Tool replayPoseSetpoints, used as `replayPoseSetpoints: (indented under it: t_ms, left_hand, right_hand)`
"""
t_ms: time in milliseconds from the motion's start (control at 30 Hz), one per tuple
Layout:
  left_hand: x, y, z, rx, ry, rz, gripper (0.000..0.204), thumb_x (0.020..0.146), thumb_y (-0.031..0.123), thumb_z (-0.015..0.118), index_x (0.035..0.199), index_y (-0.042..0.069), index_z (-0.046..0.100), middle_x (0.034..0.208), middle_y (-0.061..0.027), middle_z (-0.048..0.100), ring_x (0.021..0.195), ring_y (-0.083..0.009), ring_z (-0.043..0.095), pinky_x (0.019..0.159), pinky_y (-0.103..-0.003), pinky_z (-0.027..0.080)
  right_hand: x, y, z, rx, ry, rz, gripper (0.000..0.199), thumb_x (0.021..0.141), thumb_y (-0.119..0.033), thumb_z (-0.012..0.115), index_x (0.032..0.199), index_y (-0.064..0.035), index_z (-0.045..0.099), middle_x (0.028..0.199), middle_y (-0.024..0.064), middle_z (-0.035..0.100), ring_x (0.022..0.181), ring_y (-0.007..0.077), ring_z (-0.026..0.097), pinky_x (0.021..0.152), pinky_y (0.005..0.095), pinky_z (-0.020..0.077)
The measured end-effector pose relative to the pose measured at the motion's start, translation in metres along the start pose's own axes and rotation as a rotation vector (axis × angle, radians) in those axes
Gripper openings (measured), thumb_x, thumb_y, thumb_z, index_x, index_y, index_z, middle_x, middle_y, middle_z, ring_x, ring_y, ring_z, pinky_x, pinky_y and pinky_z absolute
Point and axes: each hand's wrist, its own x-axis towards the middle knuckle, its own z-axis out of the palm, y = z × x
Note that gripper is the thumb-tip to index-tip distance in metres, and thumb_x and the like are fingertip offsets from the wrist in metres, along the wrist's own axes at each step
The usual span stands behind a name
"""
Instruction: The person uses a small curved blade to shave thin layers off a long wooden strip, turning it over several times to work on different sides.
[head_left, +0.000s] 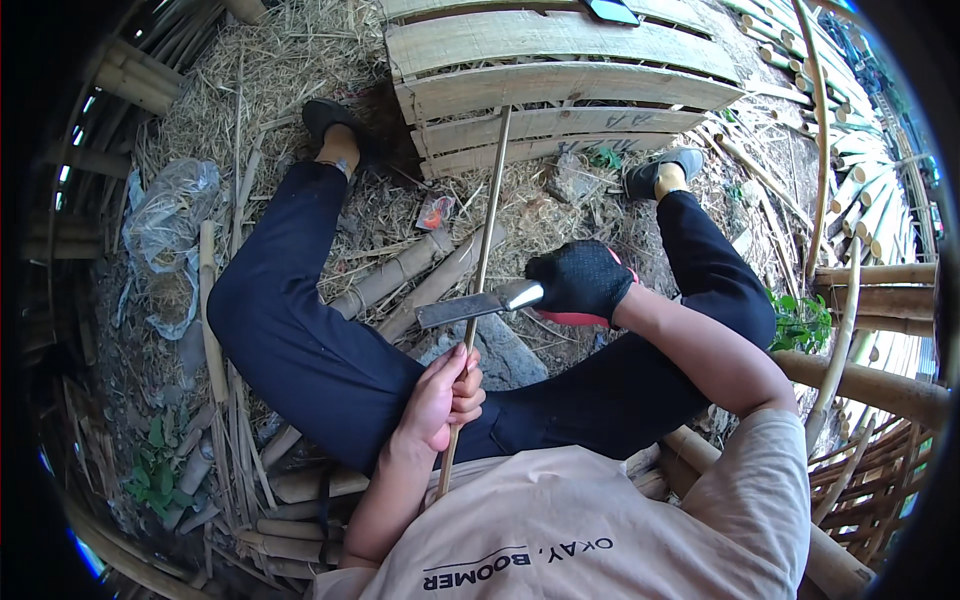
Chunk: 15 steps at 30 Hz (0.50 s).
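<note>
Slip hazard
Your left hand point(444, 397) clenched the stick point(489, 210) near the knife point(455, 312) your gloved right hand point(585, 284) gripped; a slip could have cut you.

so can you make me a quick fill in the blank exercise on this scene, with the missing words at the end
1. The right hand wears a glove whose back is ____ in colour.
2. Of the bladed tool and the stick, the left hand grips the ____.
3. The material of the slatted crate is ____.
4. From where the person sits, the clear plastic bag lies to the ____ of the crate.

Missing words: black; stick; wood; left
</note>
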Motion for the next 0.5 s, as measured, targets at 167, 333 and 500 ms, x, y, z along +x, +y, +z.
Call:
replayPoseSetpoints:
  t_ms: [167,333,500]
  left_hand:
    - [0.001,-0.001,-0.001,0.019,-0.011,-0.008,0.030,0.112,0.036,0.039,0.093,0.014,0.046,0.061,0.0083,0.022,0.046,-0.0019,0.019,0.039,-0.021,0.017]
    - [0.003,-0.002,0.002,0.068,0.005,-0.006,0.031,0.112,0.037,0.038,0.092,0.014,0.045,0.061,0.0085,0.023,0.045,-0.0017,0.017,0.038,-0.021,0.016]
    - [0.001,0.000,0.003,0.059,0.004,-0.008,0.030,0.112,0.036,0.039,0.091,0.015,0.045,0.060,0.0089,0.021,0.045,-0.0018,0.017,0.038,-0.020,0.016]
  right_hand:
    - [0.004,-0.010,0.003,-0.032,-0.065,0.051,0.025,0.080,-0.036,0.070,0.089,-0.0131,0.071,0.079,0.0174,0.071,0.080,0.0392,0.070,0.074,0.0486,0.0558]
    - [0.009,0.001,0.007,-0.048,-0.048,0.123,0.024,0.080,-0.035,0.068,0.090,-0.0136,0.073,0.080,0.0179,0.071,0.082,0.0393,0.071,0.077,0.0484,0.0560]
    - [0.012,0.048,-0.027,-0.124,0.058,0.319,0.025,0.080,-0.030,0.064,0.096,-0.0142,0.075,0.089,0.0174,0.074,0.087,0.0369,0.072,0.081,0.0464,0.0573]
